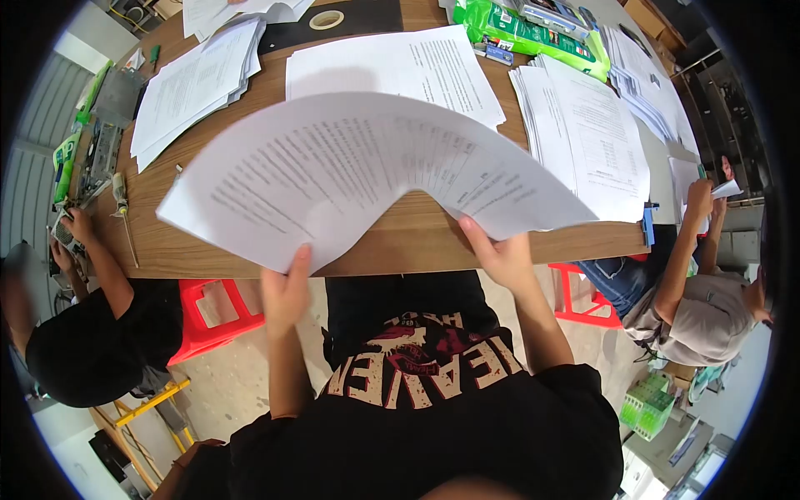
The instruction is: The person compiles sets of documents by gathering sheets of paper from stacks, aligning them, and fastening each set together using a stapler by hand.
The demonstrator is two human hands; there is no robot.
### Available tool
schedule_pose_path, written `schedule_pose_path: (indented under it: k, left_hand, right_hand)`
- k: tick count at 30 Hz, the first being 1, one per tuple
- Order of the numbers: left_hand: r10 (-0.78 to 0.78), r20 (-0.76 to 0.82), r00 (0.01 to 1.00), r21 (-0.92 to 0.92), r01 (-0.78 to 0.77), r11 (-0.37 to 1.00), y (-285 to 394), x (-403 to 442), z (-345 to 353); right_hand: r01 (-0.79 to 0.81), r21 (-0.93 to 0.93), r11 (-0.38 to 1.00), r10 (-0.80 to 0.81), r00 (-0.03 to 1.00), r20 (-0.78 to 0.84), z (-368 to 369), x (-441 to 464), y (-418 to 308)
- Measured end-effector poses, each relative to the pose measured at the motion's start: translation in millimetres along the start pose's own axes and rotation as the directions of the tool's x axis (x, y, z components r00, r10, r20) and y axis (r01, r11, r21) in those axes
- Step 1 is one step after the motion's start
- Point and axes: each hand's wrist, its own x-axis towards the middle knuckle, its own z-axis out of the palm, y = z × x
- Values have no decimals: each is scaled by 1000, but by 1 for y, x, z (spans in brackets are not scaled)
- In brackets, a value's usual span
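Observation:
Between my two hands a printed sheet of paper bows upward in an arch over the table's front edge. My left hand pinches its lower left part, thumb on top. Its lower right part is gripped by my right hand, again with the thumb on the printed face. The fingers beneath are hidden, and I cannot tell whether more than one sheet is held. Just behind lies a printed paper stack, partly covered by the held sheet. Another paper stack is to the right, and a third stack to the left.
A tape roll rests on a black mat at the back. Green packaging lies back right. A screwdriver is near the left edge. Co-workers sit on both sides, one with hands on a device. Red stools flank me.

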Motion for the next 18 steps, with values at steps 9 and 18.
schedule_pose_path:
  k: [9,18]
  left_hand:
    - [-138,89,987,-202,153,967,4,48,-41]
    - [588,360,724,188,-674,715,93,125,84]
  right_hand:
    - [-321,17,947,304,912,275,-16,-1,-4]
    - [-380,47,924,349,887,303,-16,-4,7]
